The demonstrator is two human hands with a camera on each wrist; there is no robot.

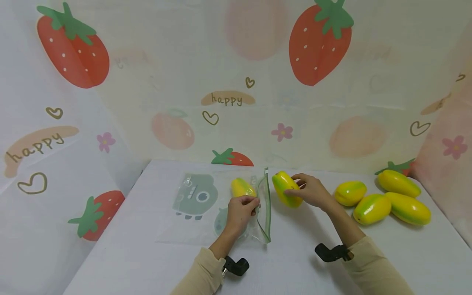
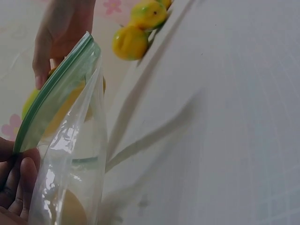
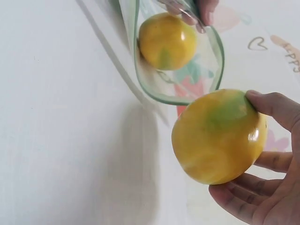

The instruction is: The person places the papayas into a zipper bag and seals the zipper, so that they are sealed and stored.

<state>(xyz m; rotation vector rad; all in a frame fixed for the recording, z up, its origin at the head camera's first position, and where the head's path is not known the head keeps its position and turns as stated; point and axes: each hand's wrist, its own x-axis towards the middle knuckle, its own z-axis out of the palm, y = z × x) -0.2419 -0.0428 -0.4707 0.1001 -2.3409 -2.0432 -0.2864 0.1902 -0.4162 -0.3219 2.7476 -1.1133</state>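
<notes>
My left hand pinches the rim of a clear zip bag with a green zip edge and a printed green cartoon figure. One yellow-green papaya lies inside the bag, seen through its open mouth in the right wrist view. A second papaya is in my right hand, gripped between thumb and fingers, just right of the bag's mouth. The right wrist view shows this held papaya close before the green rim; in the left wrist view the bag partly covers it.
On the right of the white table, several more papayas lie in a group. A cloth backdrop printed with strawberries stands behind and at both sides.
</notes>
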